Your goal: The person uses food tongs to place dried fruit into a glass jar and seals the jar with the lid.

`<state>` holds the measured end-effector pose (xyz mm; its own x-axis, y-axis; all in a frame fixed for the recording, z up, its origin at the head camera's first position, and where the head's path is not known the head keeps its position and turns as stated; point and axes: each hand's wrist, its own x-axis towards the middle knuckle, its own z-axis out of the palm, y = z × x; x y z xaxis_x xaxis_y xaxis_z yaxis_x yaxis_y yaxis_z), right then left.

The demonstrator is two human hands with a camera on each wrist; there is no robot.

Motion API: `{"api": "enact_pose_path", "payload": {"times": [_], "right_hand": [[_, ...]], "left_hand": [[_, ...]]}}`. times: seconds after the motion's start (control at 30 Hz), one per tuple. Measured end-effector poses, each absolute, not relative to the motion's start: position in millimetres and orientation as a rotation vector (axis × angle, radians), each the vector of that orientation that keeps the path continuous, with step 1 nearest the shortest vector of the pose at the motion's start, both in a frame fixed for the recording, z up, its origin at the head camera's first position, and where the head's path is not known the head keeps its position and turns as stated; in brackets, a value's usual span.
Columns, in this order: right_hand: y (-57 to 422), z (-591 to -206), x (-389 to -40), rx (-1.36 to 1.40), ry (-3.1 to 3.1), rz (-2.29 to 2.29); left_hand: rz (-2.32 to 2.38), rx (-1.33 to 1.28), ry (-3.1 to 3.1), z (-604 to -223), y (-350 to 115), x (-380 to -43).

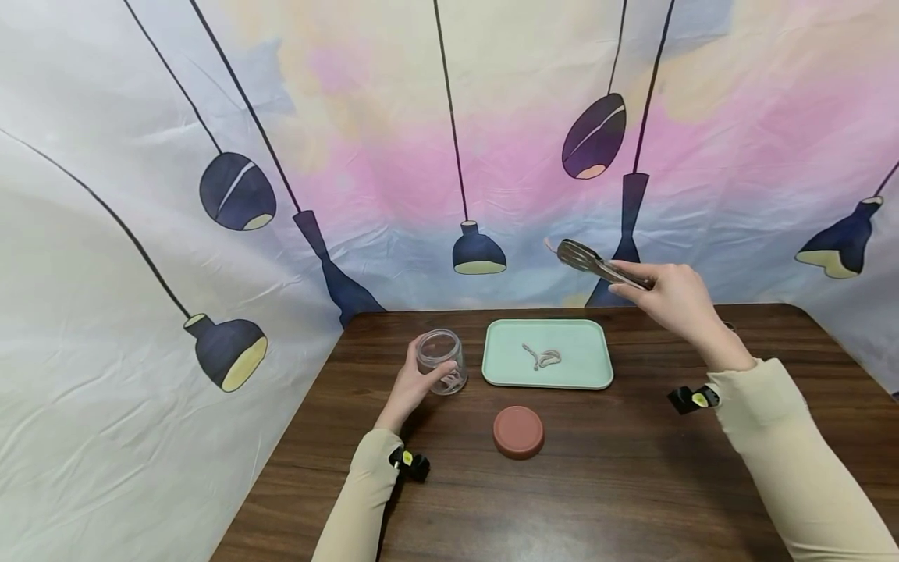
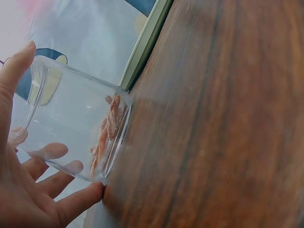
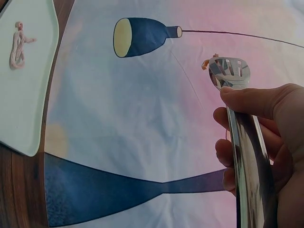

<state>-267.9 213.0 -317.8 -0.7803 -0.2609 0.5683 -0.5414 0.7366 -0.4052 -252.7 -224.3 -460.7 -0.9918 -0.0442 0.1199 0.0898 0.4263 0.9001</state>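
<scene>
My left hand (image 1: 410, 388) grips a clear open jar (image 1: 441, 361), thumb on one side and fingers on the other. Reddish-brown twisted strips (image 2: 110, 124) lie at the bottom of the jar, which stands on the table. Above the back right of the table, my right hand (image 1: 673, 295) holds metal tongs (image 1: 581, 256) with slotted heads. A small pinkish strip (image 3: 205, 63) sticks out from the tips of the tongs. On the pale green tray (image 1: 506, 355), a few similar strips (image 1: 549, 357) lie near the middle.
A round reddish lid (image 1: 518, 432) lies flat on the dark wooden table (image 1: 597, 476), in front of the tray. Behind the table hangs a cloth (image 1: 393, 257) printed with lamps. Small black devices (image 1: 691, 399) are strapped at both wrists.
</scene>
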Motion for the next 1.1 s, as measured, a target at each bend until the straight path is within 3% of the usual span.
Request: {"api": "enact_pose_path", "payload": {"times": [1.1], "right_hand": [[101, -326, -272, 0.937, -2.439, 1.053]], "left_hand": [[-1.647, 0.0, -2.56, -460, -225, -255]]}}
